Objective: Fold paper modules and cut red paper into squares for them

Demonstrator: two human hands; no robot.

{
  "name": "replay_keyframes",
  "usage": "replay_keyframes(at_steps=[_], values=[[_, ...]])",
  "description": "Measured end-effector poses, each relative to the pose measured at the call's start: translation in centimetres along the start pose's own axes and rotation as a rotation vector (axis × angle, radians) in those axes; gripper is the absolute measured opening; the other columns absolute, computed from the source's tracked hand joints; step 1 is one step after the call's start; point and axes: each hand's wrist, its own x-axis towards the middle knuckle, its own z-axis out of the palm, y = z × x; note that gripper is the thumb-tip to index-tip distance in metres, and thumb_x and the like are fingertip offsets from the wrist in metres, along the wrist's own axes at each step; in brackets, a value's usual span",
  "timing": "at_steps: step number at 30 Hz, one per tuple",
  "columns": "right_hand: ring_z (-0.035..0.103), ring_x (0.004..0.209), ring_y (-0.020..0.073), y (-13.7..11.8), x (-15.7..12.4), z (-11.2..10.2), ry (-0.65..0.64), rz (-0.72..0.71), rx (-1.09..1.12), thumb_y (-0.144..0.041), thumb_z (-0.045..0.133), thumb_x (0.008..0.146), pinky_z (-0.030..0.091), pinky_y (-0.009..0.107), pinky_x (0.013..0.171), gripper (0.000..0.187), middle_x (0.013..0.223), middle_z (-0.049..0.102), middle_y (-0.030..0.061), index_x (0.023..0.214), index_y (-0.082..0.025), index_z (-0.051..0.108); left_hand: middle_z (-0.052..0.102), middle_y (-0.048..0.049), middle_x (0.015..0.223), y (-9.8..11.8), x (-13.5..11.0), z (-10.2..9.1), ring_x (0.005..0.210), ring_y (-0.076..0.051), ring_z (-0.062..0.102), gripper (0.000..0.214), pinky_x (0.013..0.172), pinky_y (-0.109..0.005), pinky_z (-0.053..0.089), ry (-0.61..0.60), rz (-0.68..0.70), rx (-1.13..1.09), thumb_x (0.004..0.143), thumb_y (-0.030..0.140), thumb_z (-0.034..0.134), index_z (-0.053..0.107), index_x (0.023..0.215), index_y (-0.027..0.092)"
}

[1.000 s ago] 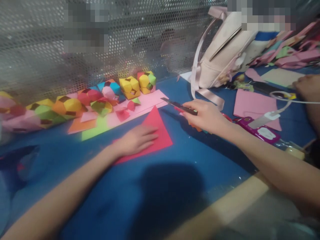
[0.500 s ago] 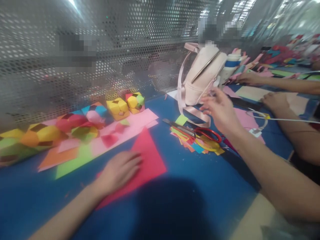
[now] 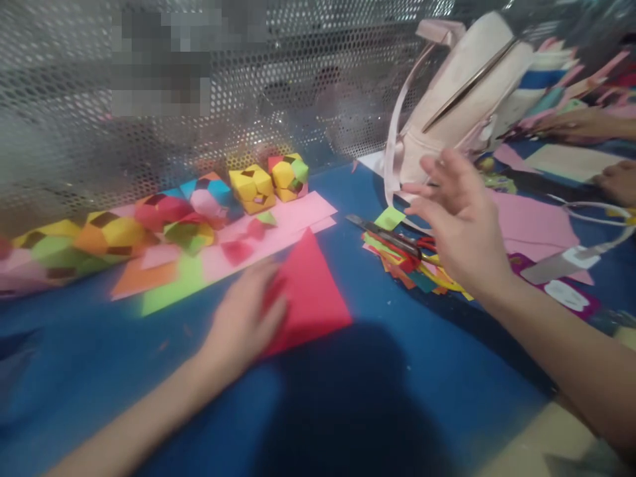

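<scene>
My left hand (image 3: pixel 246 318) lies flat, fingers stretched out, on a folded red paper (image 3: pixel 311 295) on the blue table (image 3: pixel 397 371). My right hand (image 3: pixel 460 222) hovers open and empty above the table, fingers apart, over a pair of scissors (image 3: pixel 392 240) that rests on a pile of small coloured paper scraps (image 3: pixel 412 275). A pale pink backpack (image 3: pixel 457 99) stands just beyond my right hand.
Several folded paper balls and cubes (image 3: pixel 253 187) sit in a row on pink, orange and green sheets (image 3: pixel 278 228) along a perforated metal wall (image 3: pixel 199 86). Pink sheets (image 3: pixel 531 225), a white cable and another person's hands (image 3: pixel 616 180) are at the right.
My right hand put the scissors down on the scrap pile, rose towards the backpack, and now hangs open above the scissors. My left hand stayed on the red paper.
</scene>
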Motion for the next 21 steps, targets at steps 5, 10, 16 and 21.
replay_keyframes(at_steps=[5,10,16,21], values=[[0.058,0.118,0.0257,1.0,-1.8,0.5,-0.391,-0.015,-0.303,-0.027,0.056,0.085,0.048,0.048,0.099,0.045,0.131,0.059,0.0109,0.129,-0.021,0.051,0.043,-0.0187,0.146,0.5,-0.7,-0.1,0.131,-0.035,0.046,0.059,0.100,-0.052,0.046,-0.251,-0.032,0.090,0.086,0.048,0.054,0.041,0.136,0.018],[0.046,0.130,0.0328,1.3,-4.9,2.7,-0.711,-0.264,-0.638,-0.041,0.056,0.087,0.039,0.054,0.106,0.055,0.137,0.053,0.0186,0.131,-0.009,0.052,0.040,-0.0205,0.147,0.8,-1.8,0.4,0.131,-0.034,0.046,0.060,0.100,-0.048,0.047,-0.295,0.048,0.134,0.085,0.042,0.057,0.040,0.137,0.017],[0.042,0.133,0.0339,2.3,-5.7,3.7,-0.764,-0.338,-0.806,-0.053,0.052,0.087,0.033,0.057,0.109,0.061,0.139,0.051,0.0190,0.129,-0.009,0.057,0.041,-0.0205,0.147,1.3,-2.1,0.4,0.124,-0.036,0.053,0.061,0.090,-0.049,0.051,-0.234,0.124,0.201,0.084,0.035,0.060,0.038,0.139,0.021],[0.043,0.132,0.0338,2.0,-6.1,3.9,-0.826,-0.358,-0.819,-0.050,0.053,0.088,0.035,0.055,0.108,0.060,0.139,0.049,0.0217,0.129,-0.006,0.056,0.043,-0.0261,0.143,2.0,-1.8,-0.2,0.099,-0.039,0.066,0.057,0.074,-0.051,0.055,-0.273,0.108,0.381,0.084,0.048,0.058,0.050,0.130,0.016]])
